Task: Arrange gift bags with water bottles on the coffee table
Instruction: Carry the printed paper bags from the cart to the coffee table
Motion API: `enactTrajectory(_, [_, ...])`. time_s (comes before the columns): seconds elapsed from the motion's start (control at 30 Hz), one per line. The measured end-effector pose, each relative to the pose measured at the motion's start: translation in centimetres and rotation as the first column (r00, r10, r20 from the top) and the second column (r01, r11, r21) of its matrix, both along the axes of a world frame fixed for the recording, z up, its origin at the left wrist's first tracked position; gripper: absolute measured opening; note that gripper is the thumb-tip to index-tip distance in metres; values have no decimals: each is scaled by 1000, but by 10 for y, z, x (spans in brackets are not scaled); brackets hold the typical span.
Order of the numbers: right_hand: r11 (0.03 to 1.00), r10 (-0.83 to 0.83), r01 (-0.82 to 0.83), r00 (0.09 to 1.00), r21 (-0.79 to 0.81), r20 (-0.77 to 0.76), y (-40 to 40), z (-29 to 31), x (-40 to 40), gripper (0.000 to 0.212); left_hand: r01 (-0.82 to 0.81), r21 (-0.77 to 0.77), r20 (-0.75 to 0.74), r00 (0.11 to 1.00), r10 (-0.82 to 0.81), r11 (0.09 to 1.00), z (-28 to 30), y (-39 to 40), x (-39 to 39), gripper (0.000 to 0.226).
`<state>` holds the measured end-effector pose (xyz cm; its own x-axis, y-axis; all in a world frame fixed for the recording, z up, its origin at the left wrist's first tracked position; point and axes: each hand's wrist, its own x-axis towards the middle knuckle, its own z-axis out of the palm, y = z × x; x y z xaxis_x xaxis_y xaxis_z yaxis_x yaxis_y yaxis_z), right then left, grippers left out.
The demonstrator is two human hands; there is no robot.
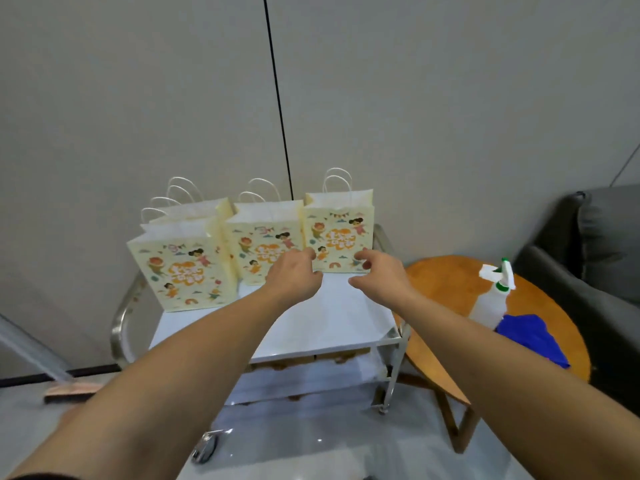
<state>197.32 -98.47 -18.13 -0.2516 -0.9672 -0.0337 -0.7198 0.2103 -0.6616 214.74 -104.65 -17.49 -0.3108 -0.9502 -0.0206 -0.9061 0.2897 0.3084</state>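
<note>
Both hands out over cart top, reaching twd bags.

My L hand (294, 275) + R hand (377, 271) loosely curled, empty, just short of R-most gift bag (339, 233) at 12 o'clock; two more bags (183, 268) (263, 244) upright at 11. Round wooden table (446, 282) w/ spray bottle (491, 299), blue cloth (533, 337) at 2–3.

Bare white cart top (311, 323) open toward 6 o'clock; cream printed paper gift bags (263, 244) wall off 10 to 1 o'clock.
</note>
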Motion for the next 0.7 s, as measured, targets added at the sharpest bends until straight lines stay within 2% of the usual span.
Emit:
enactTrajectory(0.3, [999,34,-34,994,-8,104,-98,8,-54,57,-56,-13,27,998,56,998,16,-72,-49,50])
enactTrajectory(0.7, [1000,1,1,997,-27,73,-194,12,-59,62,-58,-32,-14,998,58,998,9,-168,-58,46])
